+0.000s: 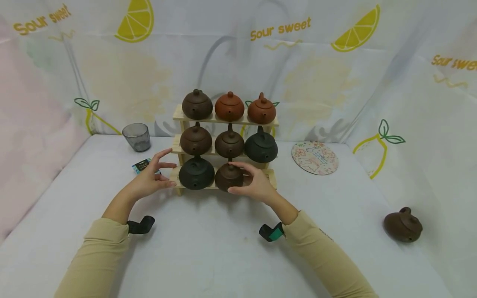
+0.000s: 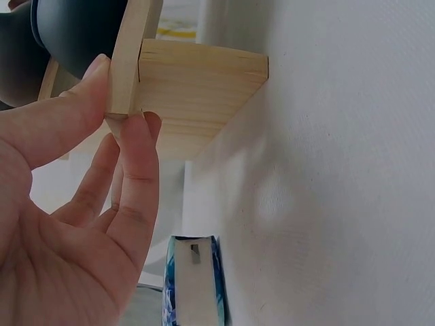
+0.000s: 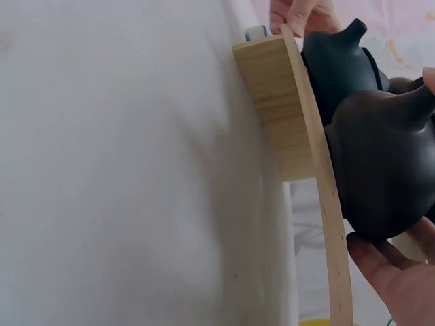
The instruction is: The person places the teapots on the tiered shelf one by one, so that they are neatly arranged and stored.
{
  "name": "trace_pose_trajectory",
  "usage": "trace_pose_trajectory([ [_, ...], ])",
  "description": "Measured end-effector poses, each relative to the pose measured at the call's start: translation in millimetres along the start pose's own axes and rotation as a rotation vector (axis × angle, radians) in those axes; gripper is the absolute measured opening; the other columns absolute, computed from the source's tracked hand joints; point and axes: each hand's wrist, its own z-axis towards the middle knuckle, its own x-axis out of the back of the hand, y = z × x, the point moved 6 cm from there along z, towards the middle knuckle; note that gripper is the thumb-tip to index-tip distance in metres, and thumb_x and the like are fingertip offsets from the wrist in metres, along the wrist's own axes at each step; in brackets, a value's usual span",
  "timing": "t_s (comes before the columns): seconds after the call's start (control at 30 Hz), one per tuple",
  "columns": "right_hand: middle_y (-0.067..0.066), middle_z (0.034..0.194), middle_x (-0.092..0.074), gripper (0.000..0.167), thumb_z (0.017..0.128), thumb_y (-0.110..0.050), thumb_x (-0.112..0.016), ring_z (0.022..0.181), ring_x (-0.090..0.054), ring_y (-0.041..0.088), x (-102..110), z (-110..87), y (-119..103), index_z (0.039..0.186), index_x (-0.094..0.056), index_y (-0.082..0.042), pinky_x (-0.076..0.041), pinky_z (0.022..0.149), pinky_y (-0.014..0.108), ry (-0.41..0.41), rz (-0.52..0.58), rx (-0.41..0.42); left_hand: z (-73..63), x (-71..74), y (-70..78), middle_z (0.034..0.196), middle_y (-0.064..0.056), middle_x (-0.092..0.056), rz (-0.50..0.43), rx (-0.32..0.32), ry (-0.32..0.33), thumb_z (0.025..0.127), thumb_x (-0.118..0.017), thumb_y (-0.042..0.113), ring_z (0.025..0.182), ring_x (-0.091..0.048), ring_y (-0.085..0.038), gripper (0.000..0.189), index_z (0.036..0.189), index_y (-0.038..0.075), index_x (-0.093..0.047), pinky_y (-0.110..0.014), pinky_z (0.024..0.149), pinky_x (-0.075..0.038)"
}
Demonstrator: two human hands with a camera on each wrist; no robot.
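A three-step wooden display stand (image 1: pixel 272 179) holds clay teapots on every level. My left hand (image 1: pixel 147 181) pinches the left end of its bottom board (image 2: pixel 126 75) between thumb and fingers, beside a dark teapot (image 1: pixel 196 174). To the right of that pot, my right hand (image 1: pixel 257 188) grips a small brown teapot (image 1: pixel 226 180) on the same board. One finger reaches over its lid and the thumb lies low at the front. In the right wrist view, fingertips (image 3: pixel 377 261) press under the brown pot's side, its base close against the board.
Several teapots fill the upper levels, including a red one (image 1: pixel 229 108). A glass cup (image 1: pixel 137 138) and a small blue packet (image 1: pixel 140 166) are left of the stand. A round patterned mat (image 1: pixel 314 158) lies right, and another brown teapot (image 1: pixel 402 227) sits far right.
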Motion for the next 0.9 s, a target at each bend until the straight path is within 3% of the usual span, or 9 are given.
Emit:
trace_pose_trajectory([
  [0.37,0.001,0.131,-0.051,0.064,0.073,-0.010,-0.080,0.115,-0.050,0.017,-1.1,0.5,3.4,0.131,-0.052,-0.012,-0.039,0.095,0.032,-0.006,-0.004,-0.013,-1.0,1.0,1.5,0.136,-0.031,-0.035,0.006,0.002,0.000,0.080,-0.067,-0.009,0.079,-0.061,-0.026,0.100,0.149,0.024,-0.003,-0.026,0.069,-0.049],
  [0.6,0.015,0.133,-0.048,0.066,0.072,0.005,-0.076,0.121,-0.046,0.027,3.5,-8.8,-9.8,0.132,-0.047,0.002,-0.036,0.099,0.037,-0.018,0.062,0.034,-1.1,0.4,2.4,0.135,-0.032,-0.035,-0.005,-0.006,0.003,0.080,-0.067,-0.009,0.078,-0.062,-0.024,0.099,0.149,0.023,-0.003,-0.026,0.068,-0.049],
  [0.9,0.021,0.134,-0.045,0.062,0.073,0.009,-0.074,0.122,-0.043,0.035,28.4,-33.6,-0.8,0.129,-0.047,0.008,-0.037,0.097,0.042,-0.003,0.053,0.099,-0.8,-0.2,2.1,0.136,-0.031,-0.035,0.011,0.002,0.000,0.081,-0.066,-0.009,0.080,-0.062,-0.024,0.099,0.149,0.023,-0.003,-0.026,0.070,-0.049],
])
